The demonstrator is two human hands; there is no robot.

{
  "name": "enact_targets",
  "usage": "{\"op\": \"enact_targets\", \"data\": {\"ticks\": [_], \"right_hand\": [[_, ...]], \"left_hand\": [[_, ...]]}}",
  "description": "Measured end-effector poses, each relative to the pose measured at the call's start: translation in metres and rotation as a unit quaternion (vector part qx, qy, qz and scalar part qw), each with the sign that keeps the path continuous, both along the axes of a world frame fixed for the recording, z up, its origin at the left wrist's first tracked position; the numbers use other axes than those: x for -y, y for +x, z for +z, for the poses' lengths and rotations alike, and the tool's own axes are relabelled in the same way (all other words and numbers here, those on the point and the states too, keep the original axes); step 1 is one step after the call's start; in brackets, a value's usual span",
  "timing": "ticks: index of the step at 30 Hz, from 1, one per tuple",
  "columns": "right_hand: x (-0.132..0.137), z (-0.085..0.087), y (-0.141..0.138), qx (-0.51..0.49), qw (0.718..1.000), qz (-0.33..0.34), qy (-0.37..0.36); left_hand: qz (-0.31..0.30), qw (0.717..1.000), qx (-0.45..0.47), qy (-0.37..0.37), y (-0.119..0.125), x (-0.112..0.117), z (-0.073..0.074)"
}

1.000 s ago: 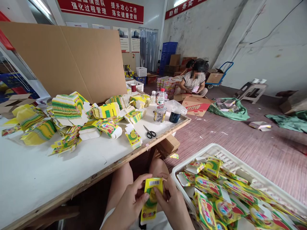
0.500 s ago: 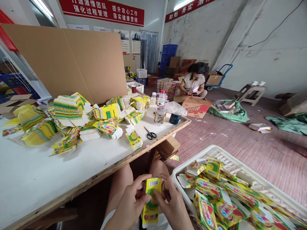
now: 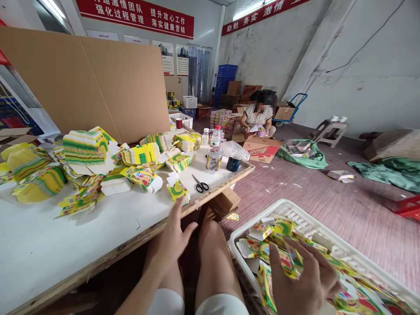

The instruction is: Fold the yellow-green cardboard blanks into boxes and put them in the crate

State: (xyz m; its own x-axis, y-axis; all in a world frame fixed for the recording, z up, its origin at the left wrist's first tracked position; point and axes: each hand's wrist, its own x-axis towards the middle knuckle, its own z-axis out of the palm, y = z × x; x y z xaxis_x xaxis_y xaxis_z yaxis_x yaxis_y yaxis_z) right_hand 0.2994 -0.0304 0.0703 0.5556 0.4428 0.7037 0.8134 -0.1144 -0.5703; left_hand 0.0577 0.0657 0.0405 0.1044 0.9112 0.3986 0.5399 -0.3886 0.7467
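My left hand [image 3: 173, 239] is over the table's front edge, thumb apart from the fingers. Its fingertips overlap the near end of a small yellow-green carton [image 3: 176, 186] on the white table [image 3: 108, 245]; whether they touch it I cannot tell. My right hand [image 3: 302, 280] is above the white plastic basket [image 3: 254, 218] at the right, fingers spread and holding nothing visible. Yellow cartons [image 3: 285, 227] with green and red print fill that basket, some partly hidden beneath the hand. Several more printed cartons [image 3: 142, 178] and flat carton stacks [image 3: 87, 146] lie across the table.
Black scissors [image 3: 201, 187], a clear jar [image 3: 214, 161], a red-capped bottle [image 3: 216, 138] and a dark mug [image 3: 233, 163] stand near the table's right corner. A large cardboard sheet [image 3: 124, 87] rises behind. Beyond, another person [image 3: 257, 116] sits by an open cardboard box [image 3: 262, 149].
The carton that both hands held over the lap has left them. My left hand has moved up and left to the table edge, my right hand rightward over the basket.
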Motion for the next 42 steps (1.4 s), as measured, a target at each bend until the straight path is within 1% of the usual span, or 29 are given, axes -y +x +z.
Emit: {"op": "enact_targets", "data": {"ticks": [1, 2, 3, 5, 7, 9, 12, 15, 18, 22, 25, 28, 30, 31, 33, 35, 36, 37, 38, 39, 40, 41, 42], "right_hand": [[0.001, -0.001, 0.004, 0.013, 1.000, -0.006, -0.003], [0.001, -0.003, 0.005, 0.019, 1.000, 0.012, -0.005], [0.001, -0.007, 0.004, 0.019, 0.999, 0.047, -0.003], [0.000, -0.018, -0.004, 0.001, 0.991, 0.135, -0.001], [-0.001, -0.028, -0.015, -0.040, 0.978, 0.206, -0.011], [-0.002, -0.034, -0.025, -0.078, 0.966, 0.243, -0.038], [-0.005, -0.036, -0.036, -0.102, 0.955, 0.268, -0.080], [-0.005, -0.034, -0.043, -0.113, 0.948, 0.287, -0.082], [-0.003, -0.034, -0.048, -0.134, 0.943, 0.294, -0.084], [0.000, -0.037, -0.050, -0.182, 0.932, 0.294, -0.104], [-0.001, -0.040, -0.054, -0.227, 0.919, 0.306, -0.105], [-0.004, -0.042, -0.060, -0.283, 0.898, 0.321, -0.099], [-0.005, -0.044, -0.065, -0.339, 0.879, 0.324, -0.088], [-0.005, -0.045, -0.066, -0.372, 0.864, 0.329, -0.081], [-0.005, -0.046, -0.068, -0.439, 0.825, 0.350, -0.069], [-0.006, -0.045, -0.068, -0.496, 0.786, 0.366, -0.056], [-0.006, -0.044, -0.067, -0.518, 0.771, 0.367, -0.053], [-0.007, -0.043, -0.065, -0.535, 0.761, 0.363, -0.051], [-0.007, -0.042, -0.064, -0.546, 0.756, 0.356, -0.049], [-0.008, -0.040, -0.062, -0.554, 0.754, 0.350, -0.049], [-0.008, -0.039, -0.061, -0.558, 0.753, 0.345, -0.048], [-0.008, -0.038, -0.060, -0.560, 0.754, 0.341, -0.047], [-0.007, -0.038, -0.060, -0.559, 0.756, 0.338, -0.044]], "left_hand": [[0.015, 1.000, -0.014, 0.008, -0.010, -0.015, -0.009], [0.020, 0.999, -0.024, 0.008, -0.019, -0.027, -0.018], [0.020, 0.999, -0.038, 0.005, -0.028, -0.037, -0.027], [0.012, 0.998, -0.059, -0.009, -0.040, -0.046, -0.039], [0.010, 0.997, -0.078, -0.014, -0.047, -0.046, -0.046], [0.017, 0.996, -0.091, -0.005, -0.049, -0.043, -0.048], [0.022, 0.994, -0.102, 0.025, -0.044, -0.044, -0.045], [0.004, 0.993, -0.111, 0.047, -0.037, -0.055, -0.046], [-0.008, 0.991, -0.116, 0.060, -0.032, -0.064, -0.050], [0.008, 0.990, -0.105, 0.095, -0.034, -0.065, -0.051], [0.012, 0.986, -0.095, 0.134, -0.037, -0.061, -0.045], [0.019, 0.980, -0.075, 0.181, -0.038, -0.051, -0.036], [0.022, 0.974, -0.056, 0.218, -0.035, -0.037, -0.028], [0.017, 0.971, -0.047, 0.235, -0.032, -0.026, -0.024], [-0.015, 0.963, -0.038, 0.268, -0.024, -0.002, -0.016], [-0.086, 0.953, -0.044, 0.287, -0.015, 0.024, -0.008], [-0.137, 0.946, -0.048, 0.289, -0.011, 0.035, -0.004], [-0.178, 0.943, -0.057, 0.274, -0.007, 0.046, -0.002], [-0.213, 0.941, -0.058, 0.257, -0.003, 0.054, 0.000], [-0.235, 0.941, -0.048, 0.238, -0.001, 0.061, 0.000], [-0.239, 0.946, -0.026, 0.218, 0.001, 0.065, 0.000], [-0.228, 0.953, 0.008, 0.199, 0.003, 0.068, -0.002], [-0.204, 0.962, 0.053, 0.176, 0.003, 0.069, -0.003]]}}
